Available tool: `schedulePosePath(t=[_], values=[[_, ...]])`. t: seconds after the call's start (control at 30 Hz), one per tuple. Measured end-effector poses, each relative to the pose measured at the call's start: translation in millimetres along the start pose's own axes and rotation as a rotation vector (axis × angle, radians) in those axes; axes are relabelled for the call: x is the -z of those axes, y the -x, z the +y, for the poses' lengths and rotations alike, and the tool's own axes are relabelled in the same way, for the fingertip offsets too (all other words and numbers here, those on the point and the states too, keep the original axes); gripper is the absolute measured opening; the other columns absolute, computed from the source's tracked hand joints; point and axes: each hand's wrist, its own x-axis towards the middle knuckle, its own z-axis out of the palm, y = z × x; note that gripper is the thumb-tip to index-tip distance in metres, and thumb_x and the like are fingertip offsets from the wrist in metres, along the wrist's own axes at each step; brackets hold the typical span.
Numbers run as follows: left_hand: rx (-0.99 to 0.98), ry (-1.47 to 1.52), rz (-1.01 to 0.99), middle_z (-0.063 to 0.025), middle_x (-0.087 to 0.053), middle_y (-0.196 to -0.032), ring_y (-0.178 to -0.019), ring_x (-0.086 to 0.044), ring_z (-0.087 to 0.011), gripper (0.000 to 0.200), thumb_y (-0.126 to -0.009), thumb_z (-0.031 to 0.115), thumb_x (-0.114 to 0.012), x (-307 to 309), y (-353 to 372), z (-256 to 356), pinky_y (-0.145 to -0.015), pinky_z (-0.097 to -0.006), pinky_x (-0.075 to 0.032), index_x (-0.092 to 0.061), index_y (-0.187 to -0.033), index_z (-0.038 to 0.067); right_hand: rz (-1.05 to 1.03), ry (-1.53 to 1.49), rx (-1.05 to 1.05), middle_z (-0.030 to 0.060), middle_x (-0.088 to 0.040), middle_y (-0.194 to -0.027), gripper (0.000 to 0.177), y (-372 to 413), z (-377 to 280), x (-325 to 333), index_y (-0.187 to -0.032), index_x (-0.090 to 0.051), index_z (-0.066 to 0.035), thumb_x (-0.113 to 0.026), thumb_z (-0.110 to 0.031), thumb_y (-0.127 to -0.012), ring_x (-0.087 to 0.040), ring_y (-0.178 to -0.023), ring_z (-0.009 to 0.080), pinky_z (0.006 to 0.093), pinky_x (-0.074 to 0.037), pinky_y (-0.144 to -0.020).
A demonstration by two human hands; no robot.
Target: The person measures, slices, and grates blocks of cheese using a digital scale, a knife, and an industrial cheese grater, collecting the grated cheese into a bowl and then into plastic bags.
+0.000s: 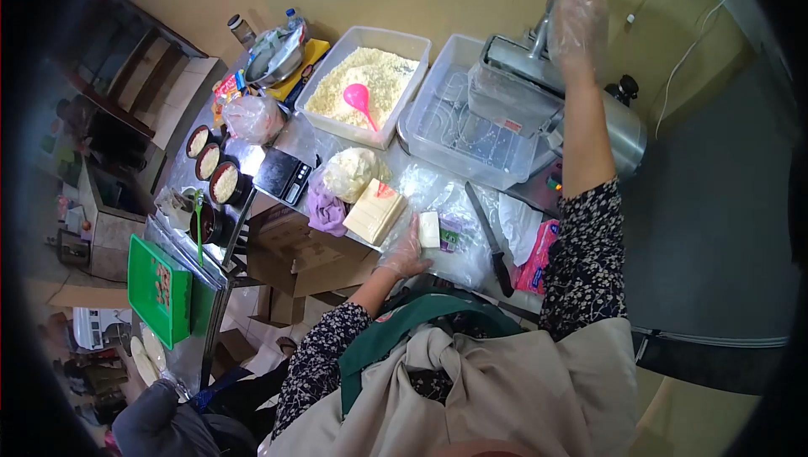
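My left hand (406,253), in a clear plastic glove, lies at the near side of the table with thumb and fingers apart. Its fingertips are against the left side of a small white block (429,230), perhaps cheese. Beneath the block is a clear plastic sheet with a purple-and-green printed wrapper (455,236). Larger pale yellow blocks (375,211) sit just left of that hand. Raised at the upper right, my right hand (576,23), also gloved, is closed around the upright lever of a metal machine (522,61), whose outlet is over a clear container.
A clear tub (425,133) stands below the machine. Left of it, a tub of pale shreds (349,91) holds a pink scoop (357,97). A knife (488,234) lies right of the white block. Further left are a scale (283,175), brown bowls and a green tray (139,289). Another person works at lower left.
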Motion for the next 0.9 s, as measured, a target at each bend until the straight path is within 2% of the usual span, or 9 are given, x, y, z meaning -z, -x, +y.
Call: schedulePosePath(t=[0.1, 0.17, 0.3, 0.37, 0.53, 0.6, 0.7, 0.77, 0.9], values=[[-0.058, 0.02, 0.054, -0.0279, -0.032, -0.141, -0.125, -0.042, -0.0408, 0.118, -0.07, 0.024, -0.077, -9.3, -6.1, -11.1, -0.106, -0.0395, -0.035, 0.011, -0.145, 0.002, -0.009, -0.103, 0.252, 0.0043, -0.064, -0.075, 0.031, 26.9, -0.8, 2.6, -0.078, -0.064, -0.004, -0.05, -0.028, -0.091, -0.058, -0.074, 0.0144, 0.0279, -0.043, -0.073], [-0.018, 0.015, 0.012, -0.0277, -0.032, -0.142, -0.125, -0.041, -0.0408, 0.118, -0.07, 0.024, -0.077, -1.7, -2.8, -1.4, -0.106, -0.0392, -0.034, 0.011, -0.145, 0.001, -0.034, -0.311, -0.137, 0.0038, -0.063, -0.074, 0.03, 38.8, -15.9, 5.3, -0.077, -0.064, -0.004, -0.05, -0.026, -0.092, -0.056, -0.072, 0.0152, 0.0286, -0.042, -0.072], [-0.042, 0.008, 0.026, -0.0276, -0.031, -0.143, -0.126, -0.04, -0.0407, 0.119, -0.069, 0.024, -0.077, -6.6, -5.3, -6.9, -0.107, -0.0382, -0.032, 0.012, -0.144, -0.001, -0.043, -0.32, 0.006, 0.0037, -0.062, -0.073, 0.03, 38.2, -11.4, 2.3, -0.075, -0.063, -0.002, -0.05, -0.022, -0.092, -0.056, -0.071, 0.0143, 0.0287, -0.043, -0.071], [-0.047, 0.033, 0.018, -0.0277, -0.029, -0.143, -0.127, -0.039, -0.0401, 0.118, -0.07, 0.025, -0.077, -8.0, -6.2, -8.4, -0.108, -0.0378, -0.032, 0.011, -0.144, -0.001, -0.025, -0.708, -0.099, 0.0051, -0.061, -0.072, 0.029, 39.1, -10.0, -6.6, -0.072, -0.06, -0.001, -0.051, -0.019, -0.093, -0.056, -0.071, 0.0142, 0.0285, -0.044, -0.071], [-0.005, -0.084, -0.134, -0.0277, -0.027, -0.145, -0.13, -0.036, -0.0381, 0.107, -0.074, 0.028, -0.072, 39.9, -8.1, 13.2, -0.108, -0.038, -0.031, 0.002, -0.145, -0.003, 0.022, -0.602, -0.184, 0.0064, -0.059, -0.07, 0.028, 44.5, -15.6, -6.8, -0.07, -0.057, 0.0, -0.052, -0.017, -0.093, -0.058, -0.072, 0.0153, 0.0287, -0.045, -0.074], [-0.246, -0.126, 0.214, -0.027, -0.038, -0.139, -0.128, -0.04, -0.0361, 0.088, -0.079, 0.03, -0.068, 57.0, -20.3, 11.5, -0.108, -0.0388, -0.031, -0.019, -0.142, -0.006, 0.032, -0.644, -0.195, 0.0061, -0.058, -0.069, 0.028, 46.5, -4.4, -12.1, -0.07, -0.056, 0.0, -0.053, -0.017, -0.092, -0.058, -0.071, 0.0157, 0.0289, -0.045, -0.074], [-0.504, -0.158, 0.446, -0.0265, -0.043, -0.135, -0.123, -0.044, -0.0386, 0.078, -0.084, 0.029, -0.063, 152.7, -12.6, 94.1, -0.105, -0.0422, -0.034, -0.022, -0.143, -0.002, -0.014, -0.686, -0.111, 0.0063, -0.059, -0.077, 0.021, 44.6, -0.1, -13.0, -0.079, -0.058, -0.001, -0.054, -0.017, -0.092, -0.058, -0.078, 0.0157, 0.0288, -0.045, -0.078], [-0.7, -0.145, 0.632, -0.0251, -0.048, -0.13, -0.118, -0.048, -0.0392, 0.075, -0.085, 0.033, -0.063, 199.9, -8.8, 149.3, -0.1, -0.0433, -0.038, -0.026, -0.142, 0.0, 0.085, -0.442, -0.239, 0.006, -0.063, -0.059, 0.04, 36.4, -19.1, -5.3, -0.072, -0.068, -0.006, -0.057, -0.039, -0.091, -0.054, -0.048, 0.0205, 0.0348, -0.041, -0.048], [-1.026, -0.104, 1.025, -0.0245, -0.061, -0.107, -0.097, -0.059, -0.0395, 0.053, -0.085, 0.036, -0.06, 257.1, -24.1, 243.4, -0.083, -0.0442, -0.047, -0.053, -0.124, 0.001, 0.056, -0.284, -0.2, 0.0072, -0.052, -0.047, 0.05, 26.7, -28.3, 1.3, -0.06, -0.058, -0.002, -0.054, -0.04, -0.092, -0.048, -0.041, 0.0214, 0.0365, -0.039, -0.047]])
